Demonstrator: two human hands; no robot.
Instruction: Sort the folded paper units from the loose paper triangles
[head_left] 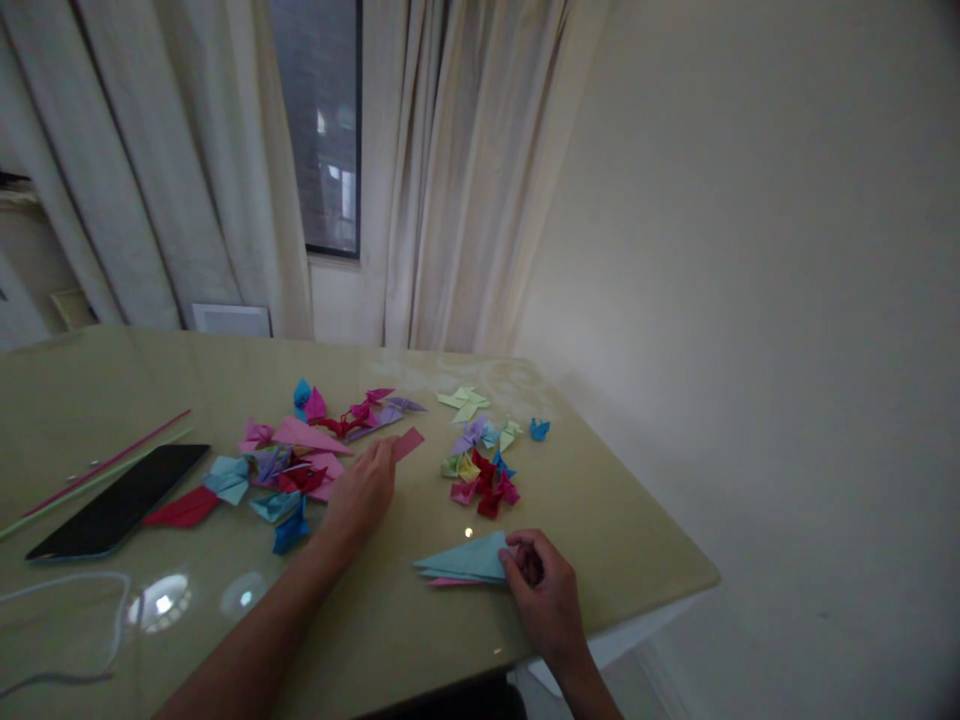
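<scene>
My left hand (pixel 364 490) reaches forward over the table (pixel 615 530), its fingertips pinching a small pink paper strip (pixel 409 443). My right hand (pixel 541 590) rests near the table's front edge, fingers curled onto the right end of a folded light-blue paper (pixel 466 560), which lies flat over a pink sheet (pixel 450 581). To the left of my left hand lies a heap of folded origami pieces (pixel 300 460) in pink, red, blue and purple. A smaller cluster of folded pieces (pixel 484 470) sits between the two hands, farther back.
A dark phone or tablet (pixel 120 500) lies at the left beside thin pink and green sticks (pixel 105 465). A pale cable (pixel 82 625) loops at the front left. Light-green folded papers (pixel 465 402) lie near the back. Curtains and a window stand behind; a wall is at the right.
</scene>
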